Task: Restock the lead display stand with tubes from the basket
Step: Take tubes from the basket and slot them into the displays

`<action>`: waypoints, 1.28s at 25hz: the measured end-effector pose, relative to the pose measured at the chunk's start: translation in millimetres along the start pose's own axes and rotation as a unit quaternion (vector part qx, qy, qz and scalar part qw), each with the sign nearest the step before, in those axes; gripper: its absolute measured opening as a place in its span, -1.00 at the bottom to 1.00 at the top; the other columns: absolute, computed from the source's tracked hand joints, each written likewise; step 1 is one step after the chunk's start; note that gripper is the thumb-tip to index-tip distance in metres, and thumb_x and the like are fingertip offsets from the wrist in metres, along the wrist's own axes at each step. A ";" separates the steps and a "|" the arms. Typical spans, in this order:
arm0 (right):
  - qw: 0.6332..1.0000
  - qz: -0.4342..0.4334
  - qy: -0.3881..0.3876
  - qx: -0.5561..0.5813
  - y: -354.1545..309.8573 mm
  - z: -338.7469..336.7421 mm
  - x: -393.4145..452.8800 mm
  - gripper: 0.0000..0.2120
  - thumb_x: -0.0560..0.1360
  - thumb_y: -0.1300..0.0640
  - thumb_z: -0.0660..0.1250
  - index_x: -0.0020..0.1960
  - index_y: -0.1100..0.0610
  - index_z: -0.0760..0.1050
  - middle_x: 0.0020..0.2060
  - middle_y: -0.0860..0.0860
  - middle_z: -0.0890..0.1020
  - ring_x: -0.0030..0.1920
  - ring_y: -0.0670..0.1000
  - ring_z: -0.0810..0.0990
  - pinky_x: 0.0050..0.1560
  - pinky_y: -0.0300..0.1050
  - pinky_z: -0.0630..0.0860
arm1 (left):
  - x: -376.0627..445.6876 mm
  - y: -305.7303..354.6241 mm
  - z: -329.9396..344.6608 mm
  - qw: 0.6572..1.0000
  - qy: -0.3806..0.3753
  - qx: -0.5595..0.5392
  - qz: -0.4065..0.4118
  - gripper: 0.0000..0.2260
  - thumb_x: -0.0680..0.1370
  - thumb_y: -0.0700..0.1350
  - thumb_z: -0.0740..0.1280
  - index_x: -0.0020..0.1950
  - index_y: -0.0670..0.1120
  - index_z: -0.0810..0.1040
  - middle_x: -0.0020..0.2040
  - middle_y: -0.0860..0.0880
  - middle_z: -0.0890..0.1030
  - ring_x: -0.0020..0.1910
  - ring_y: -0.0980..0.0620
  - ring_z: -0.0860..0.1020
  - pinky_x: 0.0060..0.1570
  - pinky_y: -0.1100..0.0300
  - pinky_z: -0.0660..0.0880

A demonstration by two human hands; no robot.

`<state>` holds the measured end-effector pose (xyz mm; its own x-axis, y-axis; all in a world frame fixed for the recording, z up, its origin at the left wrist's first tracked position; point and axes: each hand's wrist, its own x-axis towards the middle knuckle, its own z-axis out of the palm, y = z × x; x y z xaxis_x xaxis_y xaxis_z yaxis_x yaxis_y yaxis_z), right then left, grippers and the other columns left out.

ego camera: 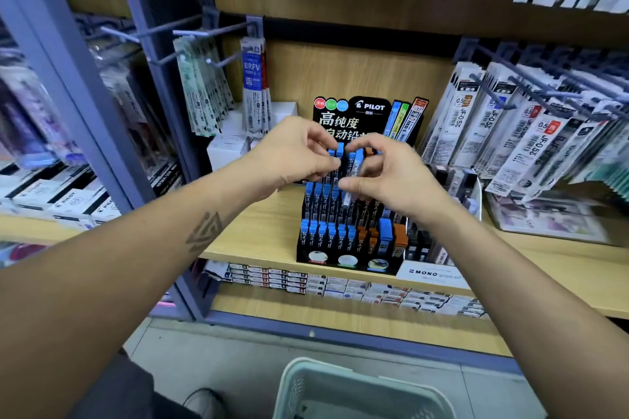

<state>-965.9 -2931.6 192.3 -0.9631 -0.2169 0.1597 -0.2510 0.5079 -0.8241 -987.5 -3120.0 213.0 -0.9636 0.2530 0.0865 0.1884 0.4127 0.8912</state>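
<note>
Stocking step: both hands — left hand [292,156], right hand [391,177] — pinch blue-capped tubes [354,163] at the stand [343,214]; next, seat them squarely in slots.

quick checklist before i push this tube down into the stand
1. Tube held: ok, right hand pinches a blue-capped tube.
2. Left hand steadying: ok, its fingers pinch a blue cap in the top row.
3. Tube over an empty slot: cannot tell, the hands hide the top row.
4. Colour match: ok, neighbouring caps in that part of the stand are blue.
5. Stand seated on the shelf: ok, its base sits flat near the front edge.
6. Basket in reach: ok, on the floor below; its contents cannot be seen.
</note>
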 end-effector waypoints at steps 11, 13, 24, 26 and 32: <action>0.990 0.003 0.134 0.041 5.6 -11.4 12.9 -0.86 0.48 0.31 0.48 -0.01 0.15 0.61 -0.18 0.14 0.67 -0.24 0.08 0.72 -0.12 -0.10 0.67 | -7.1 -36.4 -5.2 0.880 -0.116 0.445 0.119 -0.55 0.54 -0.33 0.21 0.42 -0.11 0.52 0.39 -0.04 0.48 0.36 -0.07 0.45 0.36 0.04 0.38; 0.986 0.006 0.161 0.046 5.6 -12.4 17.1 -0.89 0.48 0.32 0.48 -0.03 0.18 0.63 -0.23 0.12 0.69 -0.25 0.06 0.73 -0.11 -0.10 0.67 | -7.6 -37.8 -6.0 0.873 -0.134 0.456 0.107 -0.52 0.54 -0.33 0.22 0.46 -0.11 0.47 0.42 -0.01 0.44 0.40 -0.05 0.41 0.39 0.10 0.34; 0.980 -0.019 0.194 -0.046 4.5 -15.8 33.5 -0.90 0.51 0.24 0.47 -0.08 0.05 0.67 -0.27 0.00 0.71 -0.23 -0.08 0.71 -0.03 -0.06 0.67 | -4.0 -38.7 -8.0 0.887 -0.131 0.431 0.098 -0.51 0.56 -0.28 0.25 0.51 -0.08 0.40 0.48 0.01 0.39 0.44 -0.02 0.37 0.39 0.21 0.28; 0.978 -0.018 0.203 -0.049 5.6 -18.4 34.9 -0.90 0.51 0.22 0.47 -0.07 0.03 0.68 -0.28 -0.02 0.71 -0.21 -0.07 0.71 -0.03 -0.01 0.68 | -4.6 -39.2 -6.2 0.887 -0.139 0.430 0.100 -0.51 0.56 -0.28 0.26 0.51 -0.09 0.40 0.48 0.02 0.39 0.44 -0.01 0.37 0.38 0.24 0.25; 0.975 -0.020 0.209 -0.071 6.0 -15.2 37.6 -0.90 0.53 0.23 0.45 -0.01 0.06 0.67 -0.26 -0.06 0.70 -0.22 -0.15 0.70 0.00 -0.14 0.66 | 6.0 -38.1 -2.9 0.895 -0.100 0.422 0.102 -0.54 0.54 -0.28 0.26 0.45 -0.10 0.46 0.43 -0.01 0.45 0.40 -0.03 0.42 0.38 0.15 0.36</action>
<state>-1005.1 -2924.1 201.6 -0.9004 0.1051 0.4223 -0.2713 0.6231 -0.7336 -1001.0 -3136.8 180.9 -0.8551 0.5158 0.0533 0.5148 0.8323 0.2055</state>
